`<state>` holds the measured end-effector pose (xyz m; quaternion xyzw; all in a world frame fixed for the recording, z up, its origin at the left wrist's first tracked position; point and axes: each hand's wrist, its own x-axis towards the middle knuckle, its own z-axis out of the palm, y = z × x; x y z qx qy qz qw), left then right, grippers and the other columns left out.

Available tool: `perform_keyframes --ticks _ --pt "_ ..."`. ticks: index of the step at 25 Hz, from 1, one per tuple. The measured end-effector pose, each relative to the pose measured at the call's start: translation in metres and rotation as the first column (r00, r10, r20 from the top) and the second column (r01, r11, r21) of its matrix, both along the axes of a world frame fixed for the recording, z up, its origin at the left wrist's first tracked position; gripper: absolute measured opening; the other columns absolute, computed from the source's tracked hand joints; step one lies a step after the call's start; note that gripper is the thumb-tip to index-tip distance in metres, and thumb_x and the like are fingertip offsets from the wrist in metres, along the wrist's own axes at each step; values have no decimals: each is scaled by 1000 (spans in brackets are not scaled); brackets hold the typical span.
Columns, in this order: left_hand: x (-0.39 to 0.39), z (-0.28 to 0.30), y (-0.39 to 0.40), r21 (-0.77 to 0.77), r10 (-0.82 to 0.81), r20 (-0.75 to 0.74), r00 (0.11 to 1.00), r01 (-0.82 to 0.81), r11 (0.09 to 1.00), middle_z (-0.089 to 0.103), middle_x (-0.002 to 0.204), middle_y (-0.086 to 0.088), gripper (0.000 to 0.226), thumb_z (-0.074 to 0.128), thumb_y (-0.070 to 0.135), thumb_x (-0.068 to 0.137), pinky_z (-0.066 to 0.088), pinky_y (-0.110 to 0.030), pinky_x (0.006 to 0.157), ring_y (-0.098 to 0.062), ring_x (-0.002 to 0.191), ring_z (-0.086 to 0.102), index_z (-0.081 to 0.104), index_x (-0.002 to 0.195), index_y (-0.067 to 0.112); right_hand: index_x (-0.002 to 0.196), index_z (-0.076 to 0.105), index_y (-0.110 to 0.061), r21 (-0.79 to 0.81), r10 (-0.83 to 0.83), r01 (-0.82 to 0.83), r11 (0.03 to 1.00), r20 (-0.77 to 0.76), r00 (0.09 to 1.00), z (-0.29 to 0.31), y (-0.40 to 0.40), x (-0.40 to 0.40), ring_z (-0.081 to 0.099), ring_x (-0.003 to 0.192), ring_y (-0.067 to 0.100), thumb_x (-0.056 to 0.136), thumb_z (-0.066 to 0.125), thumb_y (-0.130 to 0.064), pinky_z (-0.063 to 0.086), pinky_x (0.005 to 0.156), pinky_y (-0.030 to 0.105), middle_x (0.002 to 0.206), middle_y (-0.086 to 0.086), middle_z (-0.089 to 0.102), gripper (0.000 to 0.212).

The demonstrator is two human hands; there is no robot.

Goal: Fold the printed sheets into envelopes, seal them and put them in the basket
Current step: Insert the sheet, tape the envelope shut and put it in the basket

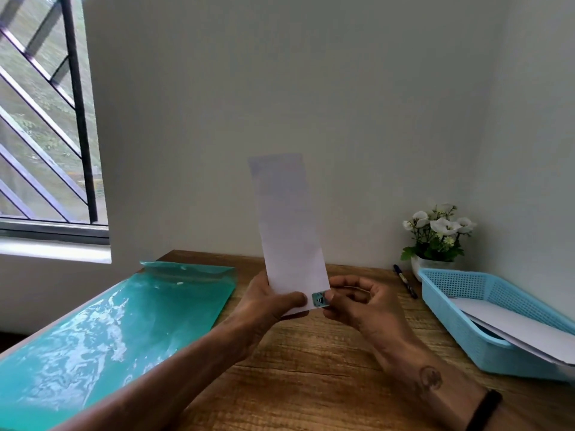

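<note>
Now the person holds a folded white envelope (291,231) upright in the air above the wooden worktop (311,353), in front of the pale wall. The left hand (264,301) grips the lower edge, with the thumb lying across the front of the paper. The right hand (351,301) has its fingers curled, and the thumb and forefinger pinch a small teal sticker (320,298) at the lower right corner of the envelope. So both grips are clamped: the left on the envelope, the right on the sticker and the paper under it.

I judge that the step in hand is the sealing. The sheet seems already folded into its long narrow shape, and the sticker is being pressed over the edge to keep it closed. Whether it is fully stuck down, I cannot tell from here.

The light blue basket (460,309) stands at the right side of the worktop, well apart from the hands, and some white papers (510,325) already lie in it. A pen (404,281) lies beside it, and a small pot of white flowers (435,237) stands behind. At the left a shiny teal folder (102,331) lies flat.

The next move probably calls for a firm rub on the sticker, and then for carrying the envelope to the right and laying it in the basket.
</note>
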<state>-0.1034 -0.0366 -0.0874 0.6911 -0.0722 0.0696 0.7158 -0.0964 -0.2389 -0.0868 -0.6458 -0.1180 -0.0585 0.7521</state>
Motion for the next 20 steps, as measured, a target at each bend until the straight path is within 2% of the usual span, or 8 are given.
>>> perform_keyframes --ticks 3,5,9,11,13,15,18,20 --pt "4 10 6 -134 60 70 996 -50 990 72 125 -4 46 75 19 93 62 -51 95 -28 112 72 57 135 26 103 76 -6 -53 -17 18 998 27 999 0 -3 2 79 90 27 82 81 1 66 78 42 95 10 81 23" --pt "7 17 15 -191 132 104 986 -111 975 76 121 -3 35 68 21 99 63 -49 93 -27 111 73 62 133 24 103 76 -6 -94 -23 28 995 56 998 -1 -5 5 79 89 25 84 80 2 66 74 39 95 10 81 21" --pt "8 24 28 -264 223 105 969 -189 946 78 113 -5 21 58 22 105 64 -35 77 -27 106 74 71 122 18 99 78 -15 -234 -87 114 966 124 989 0 -5 6 78 86 12 86 80 -3 64 67 28 94 3 81 18" --pt "9 26 31 -269 231 112 966 -195 943 78 112 -6 22 55 21 107 63 -35 76 -28 106 74 72 120 15 96 76 -27 -378 -144 237 895 257 956 3 -6 4 74 88 -1 87 81 -12 63 72 22 93 -7 80 18" --pt "7 30 30 -249 217 159 963 -173 953 80 108 -2 20 58 21 106 64 -33 76 -26 103 76 73 117 16 92 70 -40 -504 -149 391 770 454 878 9 -7 -4 66 91 -15 90 79 -21 55 73 7 90 -23 72 21" --pt "6 40 27 -202 200 201 959 -159 966 81 106 -1 16 64 23 103 65 -34 77 -22 99 77 72 115 17 102 68 -41 -514 -126 526 678 623 772 23 -9 -12 65 91 -12 93 76 -25 52 74 4 95 -28 67 20" --pt "6 61 20 24 228 288 930 -245 969 80 98 2 14 66 28 102 64 -30 70 -12 87 77 70 114 23 124 68 -22 -449 -76 700 555 811 580 62 -17 -14 65 103 6 92 75 -15 59 89 31 118 -9 68 34" --pt "7 75 14 256 239 454 858 -382 888 78 94 7 14 62 29 103 61 -27 64 -6 81 74 70 115 27 135 62 -17 -365 -68 786 499 888 455 96 -23 -14 59 116 20 91 73 -10 53 99 37 129 1 65 46"
